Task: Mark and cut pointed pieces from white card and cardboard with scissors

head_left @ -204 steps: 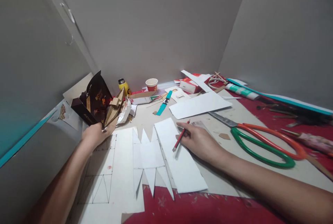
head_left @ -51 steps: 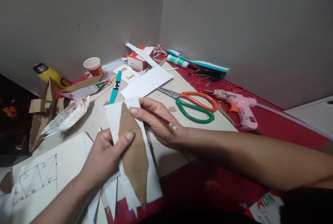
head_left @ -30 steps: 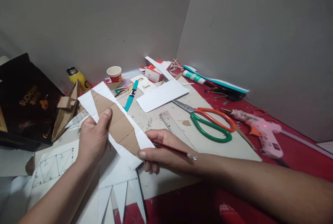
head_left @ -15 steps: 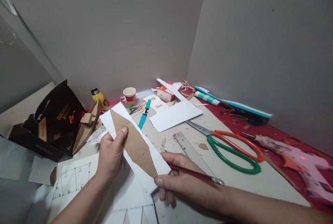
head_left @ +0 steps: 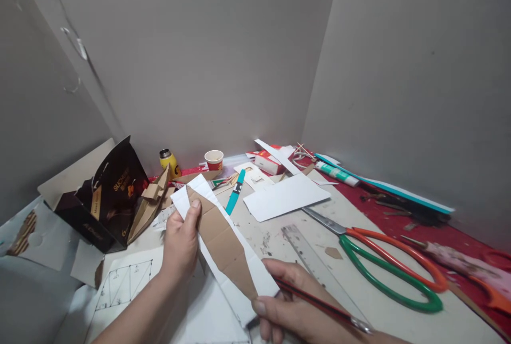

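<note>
A long brown cardboard diamond [head_left: 221, 241] lies on a white paper strip [head_left: 263, 279], and both hands hold the pair above the table. My left hand [head_left: 181, 245] pinches the upper end, thumb on the cardboard. My right hand [head_left: 295, 309] grips the lower end and also holds a red pencil [head_left: 319, 305] between its fingers, pointing right. A white sheet with drawn triangles [head_left: 125, 288] lies under my left forearm.
A clear ruler [head_left: 315, 264] and orange-green scissors [head_left: 383, 269] lie to the right. A white card [head_left: 285, 196], a teal knife [head_left: 235, 199], a paper cup [head_left: 214, 160], a yellow bottle [head_left: 168, 162] and a dark box [head_left: 107, 197] sit behind. Grey walls enclose the corner.
Both hands took up the cardboard diamond with the white strip and tilted it from upright to diagonal. The view has tilted upward, so the table sits lower in frame.
</note>
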`<state>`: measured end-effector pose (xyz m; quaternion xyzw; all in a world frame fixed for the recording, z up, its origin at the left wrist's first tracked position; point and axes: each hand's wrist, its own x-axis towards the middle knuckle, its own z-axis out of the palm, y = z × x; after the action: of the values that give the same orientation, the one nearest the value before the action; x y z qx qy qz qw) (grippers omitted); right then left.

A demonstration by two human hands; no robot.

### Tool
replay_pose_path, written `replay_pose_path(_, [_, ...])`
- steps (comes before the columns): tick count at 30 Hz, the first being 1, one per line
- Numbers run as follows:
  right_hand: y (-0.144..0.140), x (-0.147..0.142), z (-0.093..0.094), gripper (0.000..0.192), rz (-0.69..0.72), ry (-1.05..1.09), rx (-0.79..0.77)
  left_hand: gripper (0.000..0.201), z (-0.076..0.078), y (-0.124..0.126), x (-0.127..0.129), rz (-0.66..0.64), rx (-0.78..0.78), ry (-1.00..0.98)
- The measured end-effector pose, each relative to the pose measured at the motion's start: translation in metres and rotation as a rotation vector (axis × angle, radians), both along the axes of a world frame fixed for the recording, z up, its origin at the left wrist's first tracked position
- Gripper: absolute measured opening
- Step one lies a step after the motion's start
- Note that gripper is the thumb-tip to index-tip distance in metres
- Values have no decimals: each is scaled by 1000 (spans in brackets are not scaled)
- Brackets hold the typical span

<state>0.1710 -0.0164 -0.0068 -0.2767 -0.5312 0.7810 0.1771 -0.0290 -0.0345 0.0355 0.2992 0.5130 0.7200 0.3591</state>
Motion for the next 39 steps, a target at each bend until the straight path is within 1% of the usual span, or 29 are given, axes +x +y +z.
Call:
replay_pose_path(4, [-1, -3, 4, 51, -24, -4, -23, 47, -1, 0, 0, 19, 21, 26])
replay_pose_path(8, [0, -3, 1, 49, 3, -19, -13, 51, 2, -2, 1, 9, 27, 35])
replay_pose_path(11, [0, -3, 0, 50, -11, -31, -14, 49, 2, -3, 1, 3, 19, 32])
replay_pose_path(16, [0, -5, 6, 44, 56, -15, -5, 49, 2, -4, 1, 7, 1, 33])
replay_pose_path(19, [-1, -5, 8, 43, 51, -7, -23, 49, 4, -5, 3, 15, 5, 22])
replay_pose_path(25, [-1, -4, 4, 44, 84, -42, -34, 47, 6, -8, 8, 26, -3, -12])
replay_pose_path(33, [-2, -3, 3, 45, 96, -13, -77, 49, 2, -10, 7, 27, -14, -8])
replay_pose_path(36, [-3, -1, 1, 45, 103, 15, -81, 47, 3, -10, 9, 19, -20, -24])
replay_pose_path(39, [-2, 0, -1, 44, 115, 49, -84, 46, 7, -10, 12, 14, -34, -87])
